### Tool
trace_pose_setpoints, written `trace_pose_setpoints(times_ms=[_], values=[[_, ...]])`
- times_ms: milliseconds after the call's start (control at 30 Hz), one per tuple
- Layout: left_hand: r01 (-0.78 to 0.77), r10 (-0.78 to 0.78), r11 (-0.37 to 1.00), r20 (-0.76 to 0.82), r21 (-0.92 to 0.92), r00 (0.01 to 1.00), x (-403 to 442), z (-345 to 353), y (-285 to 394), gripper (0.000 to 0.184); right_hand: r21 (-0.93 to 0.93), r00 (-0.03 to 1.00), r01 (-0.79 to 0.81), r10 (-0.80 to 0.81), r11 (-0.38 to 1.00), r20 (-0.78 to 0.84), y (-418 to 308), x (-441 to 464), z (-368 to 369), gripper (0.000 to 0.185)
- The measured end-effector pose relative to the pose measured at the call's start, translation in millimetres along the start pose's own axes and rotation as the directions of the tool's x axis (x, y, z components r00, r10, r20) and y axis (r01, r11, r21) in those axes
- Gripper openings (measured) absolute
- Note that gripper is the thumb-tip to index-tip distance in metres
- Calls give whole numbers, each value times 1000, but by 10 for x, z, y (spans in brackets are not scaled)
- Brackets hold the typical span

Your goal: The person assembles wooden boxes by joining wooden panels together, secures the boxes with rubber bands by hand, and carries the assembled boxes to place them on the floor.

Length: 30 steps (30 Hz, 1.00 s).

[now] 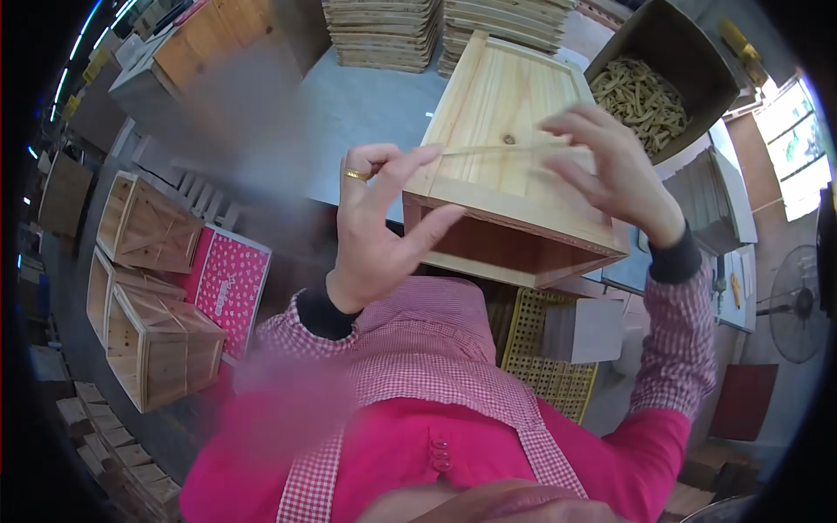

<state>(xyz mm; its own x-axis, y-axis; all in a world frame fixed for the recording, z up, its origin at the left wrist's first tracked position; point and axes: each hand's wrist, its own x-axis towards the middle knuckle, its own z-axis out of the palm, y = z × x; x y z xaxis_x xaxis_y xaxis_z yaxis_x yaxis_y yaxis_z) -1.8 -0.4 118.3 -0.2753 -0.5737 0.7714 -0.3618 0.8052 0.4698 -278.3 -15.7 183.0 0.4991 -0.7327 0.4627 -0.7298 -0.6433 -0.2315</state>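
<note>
A pale wooden box (503,113) lies on the worktable with its open side toward me. My left hand (379,222), a ring on one finger, is at the box's near left corner; its thumb is stretched out apart from the index finger. From the left fingertips a thin tan strip, seemingly a rubber band (488,151), runs across the box top toward my right hand (615,166). That hand hovers over the right side of the box, its fingers bent and smeared by motion, so its grip is unclear.
A bin (602,52) of tan bands (641,103) stands at the back right. Stacked wooden panels (384,30) are at the back. Several banded wooden boxes (170,340) stand at left beside a pink patterned carton (228,288). A yellow crate (523,349) sits below the table, a fan (793,301) at right.
</note>
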Motion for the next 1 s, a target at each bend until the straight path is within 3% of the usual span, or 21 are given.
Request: trace_pose_setpoints(times_ms=[33,100,133,200,267,333,400,433,500,667,800,867,933,1000], values=[[54,-53,998,37,-25,998,-44,-9,-71,38,-2,1000,-4,4,1000,-7,-4,139,100,23],[162,-153,984,119,-72,981,-82,-22,-173,35,-57,946,261,-244,964,213,30,401,260,19],[153,-142,985,132,-76,981,-84,-33,-196,35,-62,951,248,-231,967,204,54,511,306,19],[246,-223,953,141,-178,965,-122,-30,-202,34,-82,895,393,-360,916,261,149,668,379,15],[293,-248,923,198,-251,948,-142,7,-210,34,-271,864,504,-470,820,182,344,872,303,17],[233,-192,955,214,-186,958,-135,-38,-261,32,-129,957,251,-225,959,183,810,1091,249,17],[187,-147,970,237,-157,960,-119,-50,-272,31,-352,952,301,-298,886,64,1594,1178,270,19],[179,-143,974,241,-137,960,-111,-57,-265,30,-358,959,277,-278,892,50,1629,1120,290,19],[163,-137,982,241,-91,961,-104,-71,-260,30,-86,958,100,-72,991,279,1505,1081,389,21],[254,-207,948,240,-189,948,-124,-33,-302,34,20,991,-45,43,999,125,1376,665,282,24],[202,-170,976,292,-83,941,-86,-18,-318,36,-279,943,-330,328,902,-56,2261,-348,269,14],[219,-171,958,246,-186,954,-205,-37,-470,37,-237,942,-323,336,916,15,2532,-913,623,14],[227,-175,946,220,-234,960,-261,-78,-540,37,-326,870,-376,451,868,199,2570,-1218,808,14],[366,-291,869,255,-333,922,-279,-131,-558,37,-332,877,-372,446,867,179,2612,-1297,937,14]])
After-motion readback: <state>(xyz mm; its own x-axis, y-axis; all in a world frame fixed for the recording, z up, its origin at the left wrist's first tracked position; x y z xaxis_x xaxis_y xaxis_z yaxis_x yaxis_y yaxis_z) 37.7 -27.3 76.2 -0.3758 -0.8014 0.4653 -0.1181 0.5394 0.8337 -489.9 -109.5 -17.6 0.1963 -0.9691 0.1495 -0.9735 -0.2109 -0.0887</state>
